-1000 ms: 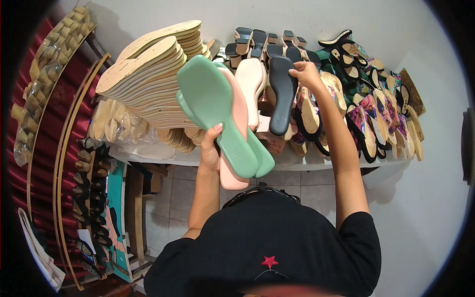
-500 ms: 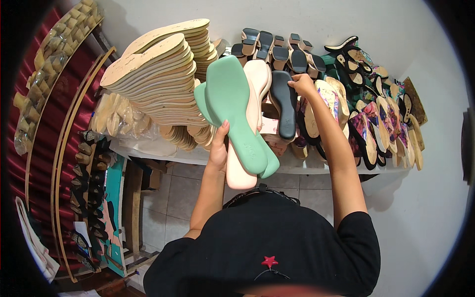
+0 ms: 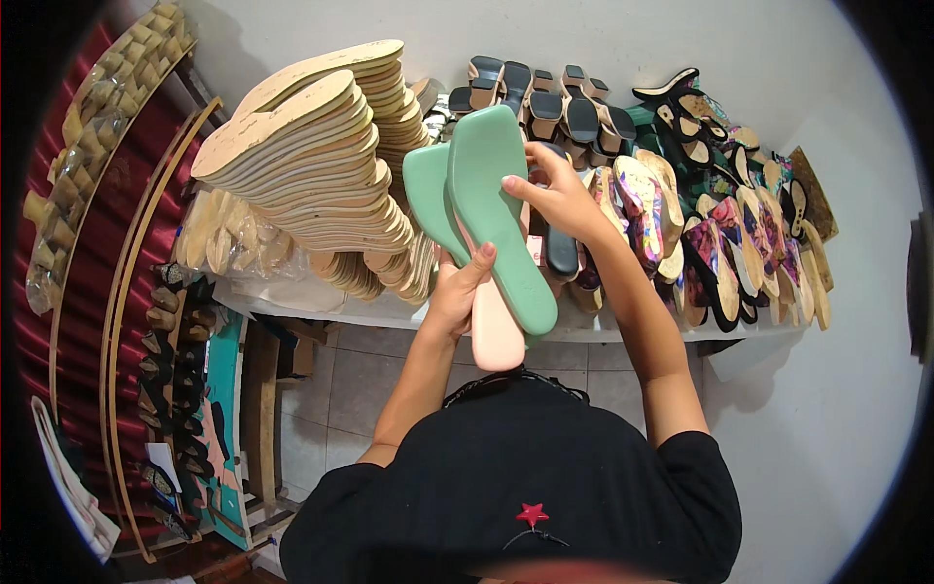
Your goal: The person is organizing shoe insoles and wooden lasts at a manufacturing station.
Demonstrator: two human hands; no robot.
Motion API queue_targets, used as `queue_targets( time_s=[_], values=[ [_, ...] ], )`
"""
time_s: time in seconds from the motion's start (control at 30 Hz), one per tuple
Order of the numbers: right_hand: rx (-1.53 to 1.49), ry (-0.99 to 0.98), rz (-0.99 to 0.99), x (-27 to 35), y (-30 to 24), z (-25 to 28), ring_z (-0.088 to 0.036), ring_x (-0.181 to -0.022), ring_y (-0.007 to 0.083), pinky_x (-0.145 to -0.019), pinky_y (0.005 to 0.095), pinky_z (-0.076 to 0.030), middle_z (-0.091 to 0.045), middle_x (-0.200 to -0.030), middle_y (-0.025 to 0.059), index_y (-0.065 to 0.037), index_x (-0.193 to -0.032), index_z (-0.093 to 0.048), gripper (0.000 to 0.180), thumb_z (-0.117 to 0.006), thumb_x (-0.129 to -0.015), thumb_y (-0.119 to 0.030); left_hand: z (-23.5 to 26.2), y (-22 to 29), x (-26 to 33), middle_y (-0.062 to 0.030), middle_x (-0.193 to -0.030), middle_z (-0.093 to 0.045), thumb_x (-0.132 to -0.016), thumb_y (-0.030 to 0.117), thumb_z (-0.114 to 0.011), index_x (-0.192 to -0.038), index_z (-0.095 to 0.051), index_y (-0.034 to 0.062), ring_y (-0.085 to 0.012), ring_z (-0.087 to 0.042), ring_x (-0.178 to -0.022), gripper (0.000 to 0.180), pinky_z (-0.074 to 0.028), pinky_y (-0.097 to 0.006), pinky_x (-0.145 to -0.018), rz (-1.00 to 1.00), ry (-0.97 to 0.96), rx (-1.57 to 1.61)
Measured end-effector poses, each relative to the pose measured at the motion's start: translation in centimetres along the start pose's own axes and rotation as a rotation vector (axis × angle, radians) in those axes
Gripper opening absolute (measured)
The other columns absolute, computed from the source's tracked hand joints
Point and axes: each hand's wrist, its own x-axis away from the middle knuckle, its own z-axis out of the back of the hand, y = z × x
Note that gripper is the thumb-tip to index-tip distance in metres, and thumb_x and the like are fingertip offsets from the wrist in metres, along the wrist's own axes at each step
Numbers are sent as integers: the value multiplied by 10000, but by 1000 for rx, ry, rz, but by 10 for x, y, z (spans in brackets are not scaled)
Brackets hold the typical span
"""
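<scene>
Two mint-green soles (image 3: 491, 209) and a pink sole (image 3: 494, 326) are sitting at frame centre, gripped from below by my left hand (image 3: 457, 292). Since a second ago, my right hand (image 3: 555, 195) is leaving the black sole (image 3: 560, 248) and closing on the upper green edge, so I'm still sorting. Tan soles (image 3: 311, 161) are stacking upper left; a small red-and-white tag (image 3: 534, 251) is showing beside the black sole.

The person wears a black short-sleeved shirt (image 3: 516, 477) filling the lower middle of the frame, with a small red star (image 3: 531, 514) near its bottom centre. Both forearms are bare below the sleeves; no rings or watch show.
</scene>
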Motion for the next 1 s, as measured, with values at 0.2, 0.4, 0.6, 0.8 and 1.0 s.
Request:
queue_targets(
  time_s=[0.2,0.4,0.6,0.8,1.0],
  values=[
    [61,80,-165,4,-22,10,-527,-804,98,-625,216,-450,-544,-983,64,-35,-1167,-468,462,-655,-760,-147,-3,3,0,-117,-1088,-489,-782,208,-658,-1217,-317,25,-195,-526,-966,582,-473,-317,-788,-47,37,-158],
    [-108,106,21,-7,-14,23,-562,-764,102,-627,242,-458,-600,-888,52,-26,-993,-550,303,-669,-748,-157,8,-3,3,-126,-1126,-482,-786,236,-655,-1224,-324,7,-189,-525,-965,595,-460,-303,-781,-89,93,-332],
    [-58,511,-48,-31,-2,71,-609,-652,141,-461,234,-491,-619,-833,139,27,-1040,-524,366,-667,-743,-133,12,14,16,-143,-1003,-550,-815,211,-617,-1185,-359,-10,-193,-584,-831,503,-498,-289,-676,-209,222,-353],
    [162,425,-212,-58,20,54,-627,-672,169,-517,271,-533,-628,-812,156,30,-1100,-529,435,-680,-725,-130,26,35,38,-170,-900,-582,-849,206,-457,-1138,-370,-2,-243,-626,-731,366,-538,-328,-572,-129,204,-280],
    [231,292,-227,-88,65,27,-596,-545,139,-479,254,-483,-634,-801,150,24,-1059,-579,416,-700,-711,-169,32,44,52,-225,-957,-561,-832,165,-383,-1190,-323,-12,-329,-611,-814,404,-546,-372,-623,-102,145,-189]
  ],
)
